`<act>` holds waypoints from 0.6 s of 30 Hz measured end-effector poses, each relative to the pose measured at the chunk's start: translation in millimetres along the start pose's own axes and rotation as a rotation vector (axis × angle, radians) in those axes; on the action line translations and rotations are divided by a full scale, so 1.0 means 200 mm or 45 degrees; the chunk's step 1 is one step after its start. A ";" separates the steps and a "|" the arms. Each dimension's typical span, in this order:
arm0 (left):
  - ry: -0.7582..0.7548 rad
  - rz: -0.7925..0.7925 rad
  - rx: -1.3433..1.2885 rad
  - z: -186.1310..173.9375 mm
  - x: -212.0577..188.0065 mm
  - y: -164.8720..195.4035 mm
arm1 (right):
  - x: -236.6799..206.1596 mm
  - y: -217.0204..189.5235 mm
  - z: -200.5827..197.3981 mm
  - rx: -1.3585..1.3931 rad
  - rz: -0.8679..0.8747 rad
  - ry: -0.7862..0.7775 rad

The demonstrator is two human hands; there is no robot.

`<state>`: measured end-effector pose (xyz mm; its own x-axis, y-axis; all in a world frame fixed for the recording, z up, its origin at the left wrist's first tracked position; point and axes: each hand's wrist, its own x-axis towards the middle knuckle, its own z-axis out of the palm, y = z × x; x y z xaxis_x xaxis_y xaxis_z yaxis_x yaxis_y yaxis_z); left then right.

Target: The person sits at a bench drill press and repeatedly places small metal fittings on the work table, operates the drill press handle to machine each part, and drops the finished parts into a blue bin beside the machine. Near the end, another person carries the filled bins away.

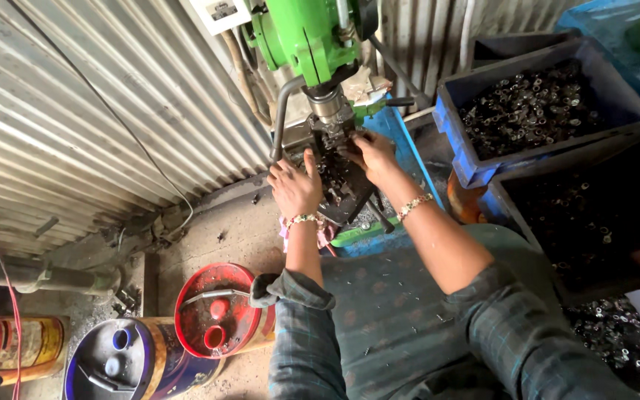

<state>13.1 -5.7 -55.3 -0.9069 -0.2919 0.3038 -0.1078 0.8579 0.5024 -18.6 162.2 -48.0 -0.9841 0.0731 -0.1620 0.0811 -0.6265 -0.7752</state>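
A green bench drill press (301, 33) stands upright against the corrugated metal wall (75, 111), its steel spindle (327, 104) pointing straight down at a dark metal work plate (342, 185) strewn with small parts. The plate's long axis runs away from the person, tilting slightly to the right of the drill.

The left hand (294, 189) lies flat on the plate's near left edge, below the spindle, fingers spread and slightly curled, pressing on the plate; whether it pinches any part cannot be told. The right hand (370, 152) sits just right of the spindle, fingers bent together over something small on the plate, which the fingers themselves hide.

Right of the drill, a blue plastic crate (453, 133) holds many small dark metal rings, and a second dark crate (516, 215) nearer the person is partly cut off by the frame. Below and left of the drill, a red round tin lid (216, 304) and a blue tin can (124, 363) rest on the floor.
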 end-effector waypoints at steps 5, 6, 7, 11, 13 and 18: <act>0.101 0.142 -0.029 -0.03 0.10 -0.09 | -0.04 -0.01 -0.22 0.125 -0.038 0.024; 0.057 0.118 -0.070 -0.06 0.13 -0.11 | -0.05 -0.04 -0.31 0.116 -0.084 0.033; 0.009 0.094 -0.110 -0.09 0.16 -0.13 | -0.06 -0.08 -0.40 0.108 -0.127 0.047; -0.069 0.452 -0.228 -0.15 0.28 -0.11 | -0.07 -0.45 -0.61 0.066 -0.510 0.366; -0.140 0.505 -0.116 -0.15 0.33 -0.08 | -0.10 -0.69 -0.58 -0.141 -0.845 0.404; -0.017 0.657 -0.063 -0.12 0.36 -0.08 | -0.10 -1.23 -0.27 -0.096 -1.254 -0.172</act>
<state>-40.7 -50.9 -21.7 -0.8421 0.1699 0.5119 0.3742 0.8675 0.3277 -10.0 357.0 112.0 -0.6272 0.4420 0.6413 -0.7759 -0.2824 -0.5642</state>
